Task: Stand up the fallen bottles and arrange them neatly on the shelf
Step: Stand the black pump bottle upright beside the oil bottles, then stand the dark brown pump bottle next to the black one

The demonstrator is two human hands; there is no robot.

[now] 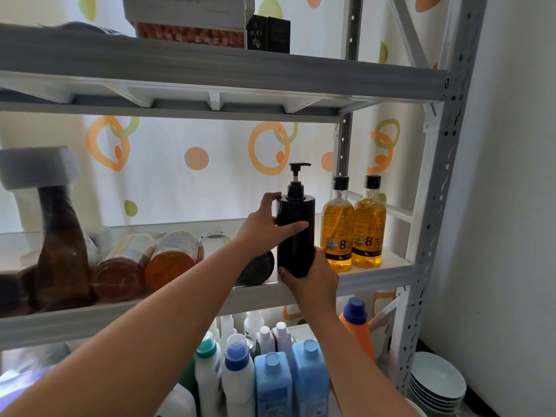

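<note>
Shelf: hands around upright pump bottle

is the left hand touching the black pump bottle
Touching. The head view shows the left hand gripping the black pump bottle near its top, thumb lying across its front.

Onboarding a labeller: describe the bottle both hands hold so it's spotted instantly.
Find the grey rack's middle shelf, right end. There, just left of two upright amber bottles, is the black pump bottle, held by the left hand near its top and the right hand at its base. It is the only upright black one, topped by a pump.
</note>
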